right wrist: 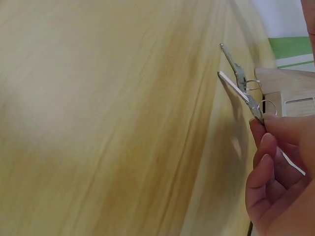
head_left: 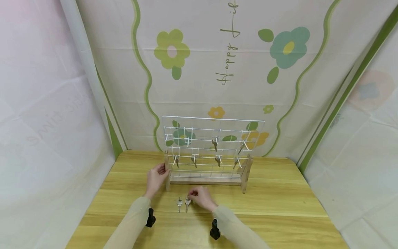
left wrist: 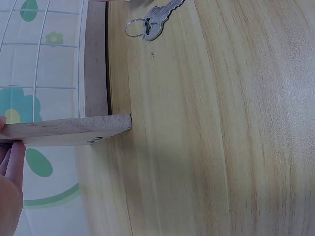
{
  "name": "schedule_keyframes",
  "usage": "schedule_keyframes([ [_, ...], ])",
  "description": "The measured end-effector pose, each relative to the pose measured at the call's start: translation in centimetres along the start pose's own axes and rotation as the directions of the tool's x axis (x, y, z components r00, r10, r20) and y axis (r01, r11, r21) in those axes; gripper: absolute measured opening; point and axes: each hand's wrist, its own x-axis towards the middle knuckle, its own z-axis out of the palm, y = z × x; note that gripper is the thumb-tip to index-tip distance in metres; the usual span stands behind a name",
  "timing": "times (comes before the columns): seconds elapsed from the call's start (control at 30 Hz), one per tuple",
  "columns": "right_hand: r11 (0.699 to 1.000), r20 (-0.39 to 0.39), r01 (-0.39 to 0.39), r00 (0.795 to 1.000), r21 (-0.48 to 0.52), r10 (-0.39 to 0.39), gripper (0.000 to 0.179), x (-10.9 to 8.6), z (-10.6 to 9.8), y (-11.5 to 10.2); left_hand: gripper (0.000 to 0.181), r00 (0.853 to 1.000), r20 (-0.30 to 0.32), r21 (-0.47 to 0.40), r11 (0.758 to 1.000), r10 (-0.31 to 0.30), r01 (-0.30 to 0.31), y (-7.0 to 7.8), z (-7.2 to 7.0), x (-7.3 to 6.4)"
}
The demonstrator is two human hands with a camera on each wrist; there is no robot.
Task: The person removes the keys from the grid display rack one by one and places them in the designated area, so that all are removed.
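A white wire rack (head_left: 214,119) with hooks stands on wooden side posts. My left hand (head_left: 156,178) grips its left wooden post (left wrist: 59,128), with fingers and thumb on either side of the wood. In front of the rack my right hand (head_left: 202,197) pinches a silver key (right wrist: 241,91) by its head, near a small ring. The blade of this key points away from the fingertips. Beside it, a second silver key (head_left: 179,203) with a ring (left wrist: 136,28) lies on the table.
Several keys hang from the rack's hooks, among them one key (head_left: 215,144) in the upper row and one key (head_left: 218,160) in the lower row. A bare hook (head_left: 188,141) is at upper left. Behind the wooden table (head_left: 273,193) hangs a flowered cloth (head_left: 192,90).
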Motion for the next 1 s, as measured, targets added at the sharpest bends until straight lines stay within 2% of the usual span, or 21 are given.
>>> schedule_keyframes([
  [0.13,0.998,-0.017,0.059,0.998,-0.033,-0.059,0.006,-0.07,0.25,0.14,0.036,1.000,-0.010,-0.005,1.000,0.004,-0.004,-0.08,0.09,0.01],
  [0.23,0.997,-0.019,0.067,0.998,-0.034,-0.067,0.005,-0.03,0.33,0.16,0.035,1.000,-0.015,-0.005,1.000,0.010,-0.010,-0.17,0.12,0.02],
  [0.47,0.998,-0.005,-0.031,1.000,-0.050,0.031,0.006,0.43,0.55,0.23,0.035,0.999,-0.024,0.012,0.999,0.031,-0.030,-0.23,0.22,0.08],
  [1.0,0.996,0.003,-0.001,1.000,-0.086,0.001,0.006,0.56,0.63,0.51,0.034,0.999,-0.031,0.024,0.999,0.027,-0.027,-0.36,0.16,0.17],
])
